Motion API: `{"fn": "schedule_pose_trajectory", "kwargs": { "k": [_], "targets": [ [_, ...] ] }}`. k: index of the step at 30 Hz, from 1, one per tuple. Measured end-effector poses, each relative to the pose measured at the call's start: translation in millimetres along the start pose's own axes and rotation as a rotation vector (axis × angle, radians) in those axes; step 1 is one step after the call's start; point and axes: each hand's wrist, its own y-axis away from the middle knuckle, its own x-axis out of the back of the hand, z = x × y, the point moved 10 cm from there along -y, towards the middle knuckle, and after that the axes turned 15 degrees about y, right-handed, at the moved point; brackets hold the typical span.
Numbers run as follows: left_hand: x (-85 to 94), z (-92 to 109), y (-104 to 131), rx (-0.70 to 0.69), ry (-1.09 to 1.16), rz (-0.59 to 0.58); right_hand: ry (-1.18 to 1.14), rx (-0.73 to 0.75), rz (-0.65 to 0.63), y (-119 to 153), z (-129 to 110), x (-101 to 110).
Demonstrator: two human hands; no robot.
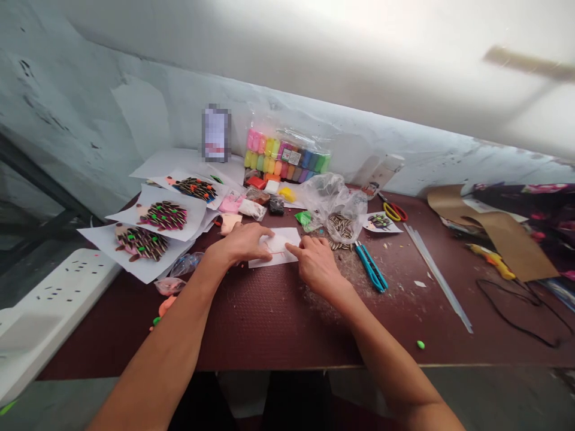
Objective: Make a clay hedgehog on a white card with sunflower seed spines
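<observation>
A small white sheet of paper (284, 235) with a few thin reddish lines lies on the table in front of me. My left hand (245, 242) rests on its left side, thumb and index finger spread apart over the sheet. From the right, my right hand (318, 262) touches the paper with an outstretched index finger, its other fingers curled; I see nothing held in it. Just beyond the paper are a peach lump of clay (230, 224), a black packet (277, 205) and a green packet (303, 218). Striped sunflower seeds (340, 226) lie in a clear plastic bag.
Hedgehog pictures made with seeds (162, 215) are stacked at left, near a white power strip (49, 305). A blue utility knife (371, 267), scissors (395, 211), clear glue sticks (438, 278) and a yellow glue gun (494, 261) with its cord lie right. Coloured clay packs (287, 155) stand behind.
</observation>
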Motion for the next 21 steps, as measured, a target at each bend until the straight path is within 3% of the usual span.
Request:
{"fn": "schedule_pose_trajectory", "kwargs": {
  "k": [15,21],
  "targets": [
    [-0.6,1,-1,-0.009,-0.002,-0.002,-0.018,-0.022,0.013,-6,2,-7],
    [-1.5,1,-2,-0.011,0.004,-0.011,-0.020,-0.126,0.024,-7,21,-8]
  ]
}}
